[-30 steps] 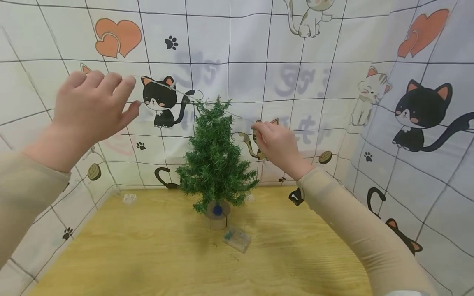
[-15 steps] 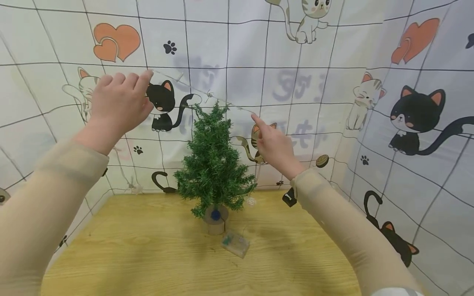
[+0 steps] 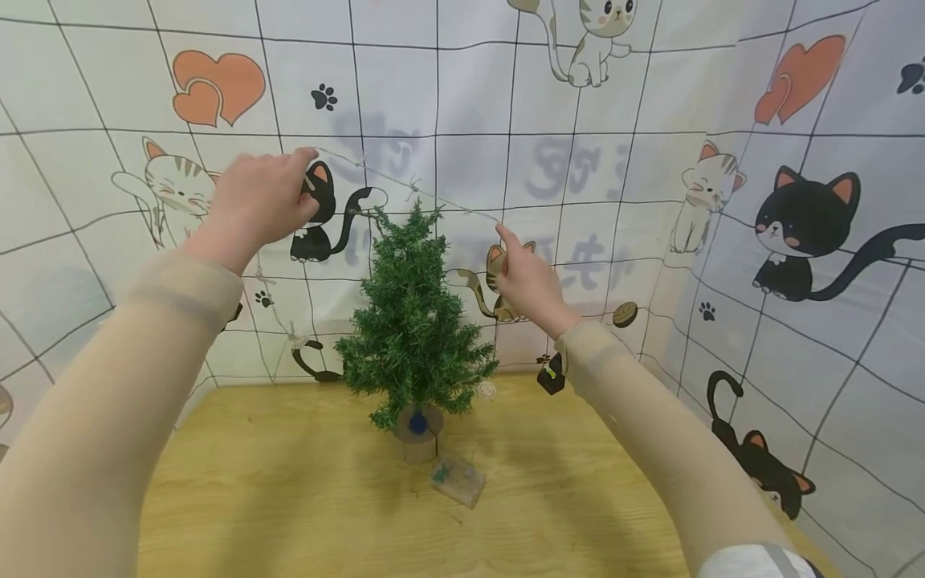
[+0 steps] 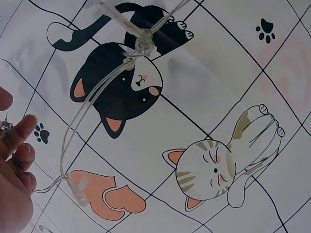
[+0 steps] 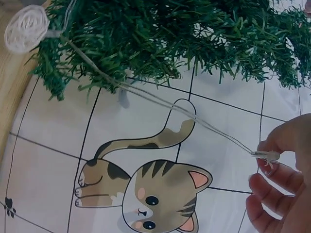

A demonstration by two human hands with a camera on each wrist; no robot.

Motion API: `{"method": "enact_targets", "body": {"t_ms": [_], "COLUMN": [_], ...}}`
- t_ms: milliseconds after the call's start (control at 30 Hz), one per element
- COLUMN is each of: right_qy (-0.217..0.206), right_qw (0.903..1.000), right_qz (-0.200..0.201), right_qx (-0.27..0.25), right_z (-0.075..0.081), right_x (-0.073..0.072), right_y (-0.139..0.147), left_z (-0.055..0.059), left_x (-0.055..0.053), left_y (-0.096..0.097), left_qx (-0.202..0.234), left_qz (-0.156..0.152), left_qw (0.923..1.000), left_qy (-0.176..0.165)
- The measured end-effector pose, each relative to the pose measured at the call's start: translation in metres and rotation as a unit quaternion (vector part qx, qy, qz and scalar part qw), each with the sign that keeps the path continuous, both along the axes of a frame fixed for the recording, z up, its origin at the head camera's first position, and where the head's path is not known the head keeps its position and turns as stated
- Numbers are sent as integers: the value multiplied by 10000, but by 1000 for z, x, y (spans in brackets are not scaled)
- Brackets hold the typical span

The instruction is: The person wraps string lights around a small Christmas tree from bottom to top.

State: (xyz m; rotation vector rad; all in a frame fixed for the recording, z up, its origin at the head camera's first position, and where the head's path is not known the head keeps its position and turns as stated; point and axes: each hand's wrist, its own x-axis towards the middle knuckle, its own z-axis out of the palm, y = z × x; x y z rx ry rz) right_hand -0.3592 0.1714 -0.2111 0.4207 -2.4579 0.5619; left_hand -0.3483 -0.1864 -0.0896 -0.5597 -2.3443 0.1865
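Note:
A string of fairy lights (image 3: 413,189) on thin clear wire stretches between both hands, sloping down to the right just behind the treetop. My left hand (image 3: 256,197) holds its higher end; in the left wrist view the wire (image 4: 90,99) runs into the curled fingers (image 4: 24,154). On the right, my right hand (image 3: 531,281) pinches the wire beside a small bulb (image 5: 267,155) between thumb and finger. From there a doubled wire (image 5: 167,103) leads down to a white openwork ball (image 5: 26,29) by the lower branches. The green artificial tree (image 3: 415,305) stands upright between the hands.
The tree's round base (image 3: 417,445) rests on a yellow wooden table (image 3: 289,482). In front of it lies a small clear box (image 3: 458,480). More wire (image 3: 278,321) dangles below the left hand. A cat-printed cloth (image 3: 470,88) hangs behind and at both sides.
My left hand has moved right toward the treetop, drawing its dangling wire along. My right hand stays near the same spot. The stretched wire now shows above the treetop.

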Motion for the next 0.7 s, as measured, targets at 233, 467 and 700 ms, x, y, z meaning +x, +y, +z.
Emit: {"method": "enact_targets", "body": {"t_ms": [233,467,700], "right_qy": [-710,-1173,-1763], "right_qw": [9969,9929,9841], "right_qz": [75,109,72], "right_qx": [-334,-160,214], "right_z": [-4,-12,-26], "right_x": [-5,-13,-19], "right_y": [5,1,0], "left_z": [-3,-15,-37], "left_x": [-16,-28,-37], "left_y": [12,8,0], "left_qx": [119,370,332], "left_qz": [294,616,638], "left_qw": [9961,9862,9871], "left_qy": [-819,-1495,-1431]}}
